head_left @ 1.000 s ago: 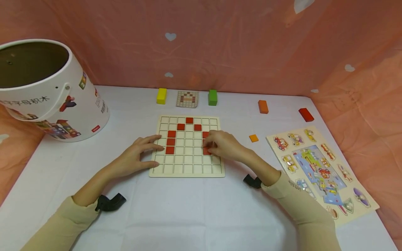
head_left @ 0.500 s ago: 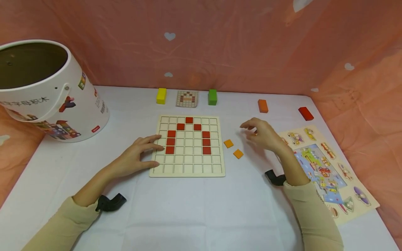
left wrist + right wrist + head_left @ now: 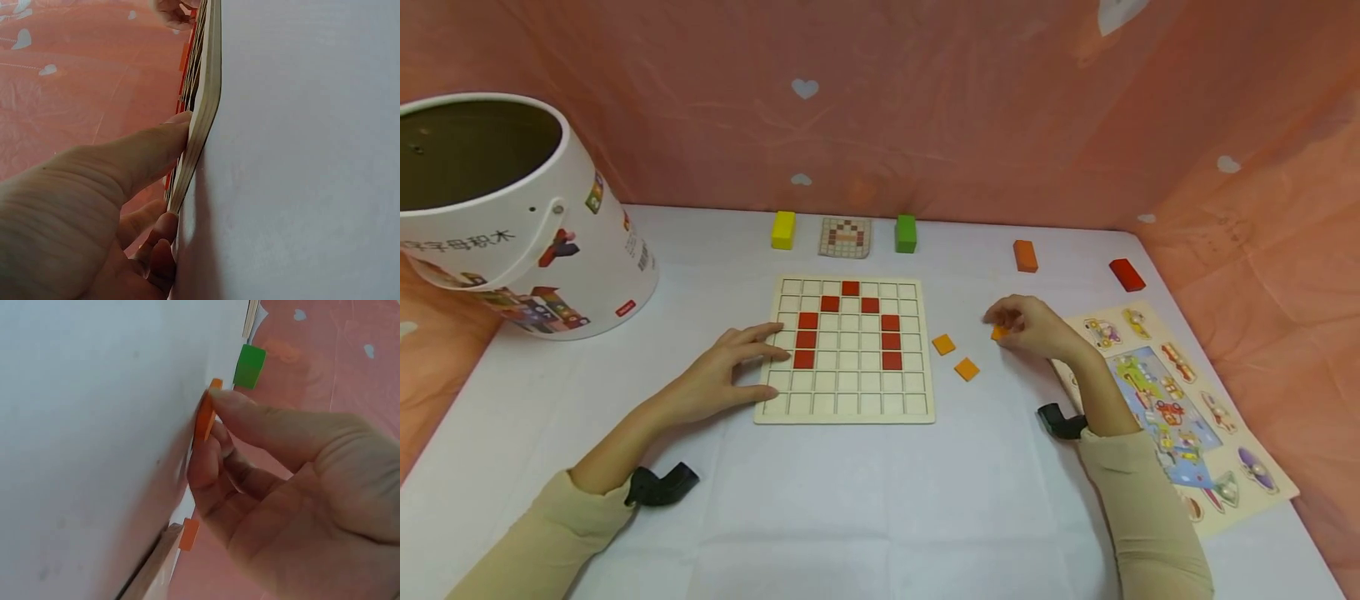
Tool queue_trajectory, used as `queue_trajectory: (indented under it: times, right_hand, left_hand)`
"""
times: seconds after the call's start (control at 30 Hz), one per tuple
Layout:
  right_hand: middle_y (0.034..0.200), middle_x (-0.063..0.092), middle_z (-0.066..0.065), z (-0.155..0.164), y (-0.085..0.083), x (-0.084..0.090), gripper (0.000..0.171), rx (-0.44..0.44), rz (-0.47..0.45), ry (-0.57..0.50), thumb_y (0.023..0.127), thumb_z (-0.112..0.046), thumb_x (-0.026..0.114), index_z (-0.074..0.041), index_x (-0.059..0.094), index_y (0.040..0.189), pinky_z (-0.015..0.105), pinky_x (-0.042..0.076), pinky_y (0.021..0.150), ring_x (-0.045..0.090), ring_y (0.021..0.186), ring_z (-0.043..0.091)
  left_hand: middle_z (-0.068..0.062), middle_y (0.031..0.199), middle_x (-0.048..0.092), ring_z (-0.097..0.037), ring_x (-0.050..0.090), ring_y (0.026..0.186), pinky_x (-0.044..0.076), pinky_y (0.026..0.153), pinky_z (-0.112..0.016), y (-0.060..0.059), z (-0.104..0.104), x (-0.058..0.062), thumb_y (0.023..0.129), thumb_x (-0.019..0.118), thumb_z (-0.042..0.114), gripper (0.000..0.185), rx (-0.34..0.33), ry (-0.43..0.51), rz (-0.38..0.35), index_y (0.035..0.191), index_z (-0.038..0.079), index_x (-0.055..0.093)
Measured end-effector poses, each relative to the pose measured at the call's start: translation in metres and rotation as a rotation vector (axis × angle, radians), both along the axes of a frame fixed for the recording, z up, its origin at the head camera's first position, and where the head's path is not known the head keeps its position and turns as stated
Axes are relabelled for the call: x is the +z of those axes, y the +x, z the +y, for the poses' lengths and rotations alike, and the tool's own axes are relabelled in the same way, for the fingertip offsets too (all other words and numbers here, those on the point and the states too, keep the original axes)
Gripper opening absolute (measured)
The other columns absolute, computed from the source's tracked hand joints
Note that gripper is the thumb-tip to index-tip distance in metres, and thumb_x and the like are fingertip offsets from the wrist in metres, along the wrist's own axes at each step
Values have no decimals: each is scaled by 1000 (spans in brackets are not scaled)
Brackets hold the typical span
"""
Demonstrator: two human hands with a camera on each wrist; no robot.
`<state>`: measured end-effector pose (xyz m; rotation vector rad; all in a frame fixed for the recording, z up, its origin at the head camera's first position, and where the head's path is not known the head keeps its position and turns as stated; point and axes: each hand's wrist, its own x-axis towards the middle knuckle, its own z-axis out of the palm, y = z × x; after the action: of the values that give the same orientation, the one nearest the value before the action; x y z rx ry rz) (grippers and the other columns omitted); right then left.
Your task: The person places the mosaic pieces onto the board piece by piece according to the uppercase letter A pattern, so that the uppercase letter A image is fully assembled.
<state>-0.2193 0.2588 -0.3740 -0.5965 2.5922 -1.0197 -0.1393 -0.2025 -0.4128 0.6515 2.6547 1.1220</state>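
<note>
My left hand (image 3: 730, 375) rests on the left edge of a pale wooden grid board (image 3: 846, 404), fingers over the rim. In the left wrist view the thumb and fingertips touch the board's side (image 3: 206, 81). Red square tiles (image 3: 806, 340) form an arch in the grid, with another column of red tiles (image 3: 891, 342) on its right. Right of the board, my right hand (image 3: 1037, 329) pinches an orange square tile (image 3: 209, 409) between thumb and fingers, at the tabletop. Two loose orange tiles, one nearer the board (image 3: 943, 344) and one nearer me (image 3: 967, 369), lie between hand and board.
A small pattern card (image 3: 845, 237) lies behind the board, between yellow (image 3: 783, 230) and green (image 3: 906, 234) blocks. Orange (image 3: 1025, 256) and red (image 3: 1126, 274) blocks sit back right. A picture puzzle board (image 3: 1240, 417) lies at right, a white bucket (image 3: 587, 275) stands at left.
My right hand has left the right column of red tiles and moved right, where it now pinches an orange tile. Two orange tiles near the board came into view. The left hand stays put.
</note>
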Motion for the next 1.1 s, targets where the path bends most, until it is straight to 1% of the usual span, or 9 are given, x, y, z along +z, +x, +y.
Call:
queue_trajectory:
  times: [0.13, 0.23, 0.33, 0.5, 0.6, 0.73, 0.9, 1.0, 1.1]
  right_hand:
    - [101, 63, 19, -3, 1, -1, 25, 10, -4, 8, 84, 12, 70, 9, 65, 107, 29, 46, 81, 55, 93, 32]
    - [99, 62, 19, -5, 1, -1, 23, 12, -5, 18, 83, 13, 71, 10, 64, 105, 29, 46, 81, 54, 92, 32]
    - [98, 62, 19, -6, 1, 0, 22, 12, -2, 34, 83, 13, 71, 10, 64, 104, 32, 46, 81, 53, 91, 32]
    - [92, 63, 13, -10, 0, 2, 15, 23, 19, 85, 83, 12, 72, 4, 67, 94, 33, 44, 79, 52, 88, 28]
    - [89, 62, 11, -21, -5, 5, 12, 50, 28, 75, 83, 9, 73, 2, 69, 92, 33, 43, 76, 51, 85, 27]
    - [89, 65, 11, -55, -15, 13, 11, 117, 40, 12, 87, 6, 70, 2, 71, 97, 31, 44, 71, 53, 81, 25]
    - [96, 68, 11, -115, -24, 21, 12, 256, 3, -53, 92, 4, 64, 3, 71, 103, 28, 47, 66, 57, 78, 23]
    - [99, 69, 9, -149, -27, 21, 13, 353, -22, -53, 93, 5, 63, 2, 71, 103, 27, 47, 72, 56, 81, 21]
    - [97, 67, 8, -176, -30, 18, 14, 433, -42, -35, 93, 5, 63, 2, 71, 104, 27, 47, 77, 55, 86, 20]
  left_hand:
    - [-14, 159, 32, -34, 34, 134, 32, 106, -58, 0, 1, 0, 84, 81, 25, 47, -3, -1, -3, 127, 9, 67]
    - [-14, 159, 33, -34, 34, 134, 31, 106, -58, 0, 1, 0, 84, 82, 25, 47, -2, -2, -3, 126, 9, 67]
    - [-14, 159, 33, -34, 34, 134, 32, 105, -58, 0, 2, 0, 84, 82, 25, 47, -2, 1, -4, 126, 8, 68]
    - [-14, 159, 33, -34, 34, 133, 32, 105, -57, 0, 2, -1, 85, 81, 25, 47, -6, -2, -6, 127, 9, 67]
    - [-14, 159, 33, -34, 35, 133, 32, 105, -57, -1, 1, -1, 85, 81, 25, 47, -6, -7, 0, 126, 9, 67]
    - [-14, 158, 33, -34, 34, 134, 32, 105, -58, -1, 0, -1, 85, 81, 25, 46, -6, -5, 5, 126, 9, 68]
    - [-14, 158, 34, -34, 34, 134, 32, 105, -58, 0, -1, -1, 84, 81, 25, 46, -3, -4, 6, 126, 9, 68]
    - [-14, 158, 34, -34, 34, 133, 33, 105, -58, 0, -1, -1, 85, 81, 25, 46, -4, -6, 8, 126, 10, 68]
    - [-14, 158, 34, -34, 35, 133, 33, 105, -58, -1, -1, -1, 85, 81, 26, 46, -7, -4, 10, 126, 10, 68]
